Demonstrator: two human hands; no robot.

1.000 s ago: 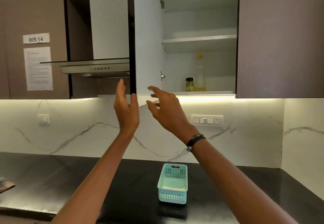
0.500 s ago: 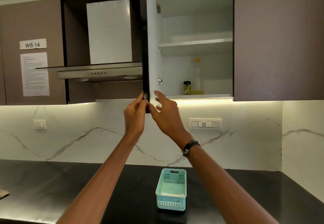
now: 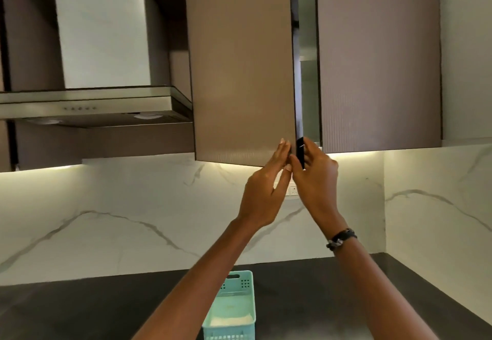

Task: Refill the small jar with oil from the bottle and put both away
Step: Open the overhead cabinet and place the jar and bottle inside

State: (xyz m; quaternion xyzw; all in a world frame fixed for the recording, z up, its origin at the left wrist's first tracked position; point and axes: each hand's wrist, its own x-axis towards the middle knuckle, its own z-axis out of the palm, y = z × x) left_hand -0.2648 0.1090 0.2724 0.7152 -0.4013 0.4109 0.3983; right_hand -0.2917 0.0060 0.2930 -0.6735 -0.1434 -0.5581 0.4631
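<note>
1. Small jar and oil bottle: neither can be seen; the narrow slice of cabinet on view shows no part of them.
2. Cabinet door point(image 3: 242, 68): brown, finely ribbed face, upright, almost shut. A thin vertical gap separates its right edge from the neighbouring door point(image 3: 378, 60), showing a strip of pale interior point(image 3: 308, 86).
3. Left hand point(image 3: 263, 193): fingers extended flat against the door's face at the lower right corner.
4. Right hand point(image 3: 316, 182): curled round the door's dark lower right edge, touching the left hand.
</note>
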